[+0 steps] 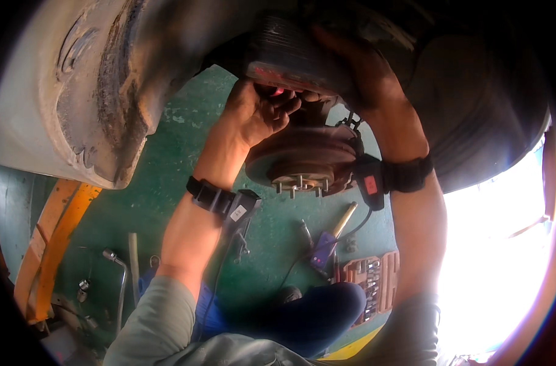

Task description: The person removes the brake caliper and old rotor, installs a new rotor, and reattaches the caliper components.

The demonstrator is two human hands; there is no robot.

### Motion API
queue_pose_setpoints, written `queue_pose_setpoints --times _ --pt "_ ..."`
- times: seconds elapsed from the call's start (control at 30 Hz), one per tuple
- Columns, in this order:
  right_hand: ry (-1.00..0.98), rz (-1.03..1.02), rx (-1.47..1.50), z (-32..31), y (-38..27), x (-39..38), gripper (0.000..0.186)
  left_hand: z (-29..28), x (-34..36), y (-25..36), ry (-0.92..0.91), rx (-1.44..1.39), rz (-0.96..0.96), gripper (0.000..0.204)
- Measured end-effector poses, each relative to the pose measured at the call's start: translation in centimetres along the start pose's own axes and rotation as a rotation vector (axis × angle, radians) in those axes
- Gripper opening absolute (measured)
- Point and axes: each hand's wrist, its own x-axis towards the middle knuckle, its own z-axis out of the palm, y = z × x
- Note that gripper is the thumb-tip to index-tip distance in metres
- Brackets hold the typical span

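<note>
Rusty brake disc (302,155) beneath both hands, left hand (256,113) curled, right hand (357,70) gripping dark part (290,55) above.

Single head-worn fisheye view, looking down from close range into a wheel arch, edges bent, rim dark

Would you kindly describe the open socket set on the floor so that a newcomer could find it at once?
Start at the rusty brake disc with its wheel studs, in the middle of the view, and drop down to the green floor beneath it. Right of the purple-handled tool, beside the right forearm, lies the socket set. It is the only flat reddish case there, holding rows of small metal pieces.
</note>
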Motion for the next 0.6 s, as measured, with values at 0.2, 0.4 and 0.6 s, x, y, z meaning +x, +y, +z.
queue_pose_setpoints --times 0.2,0.4,0.6 --pt "0.038 0.046 -0.128 -1.3 -0.1 1.6 0.035 1.1 -2.0 1.1 0.057 0.575 -0.079 0.063" --pt "0.035 -0.007 -0.334 -1.6 0.1 1.4 0.036 -1.9 -0.6 2.7 0.341 1.075 0.346 0.048" --pt "0.007 0.236 0.095 -2.4 0.3 1.5 0.035 -4.3 2.1 -0.7 0.151 1.332 0.943 0.067"
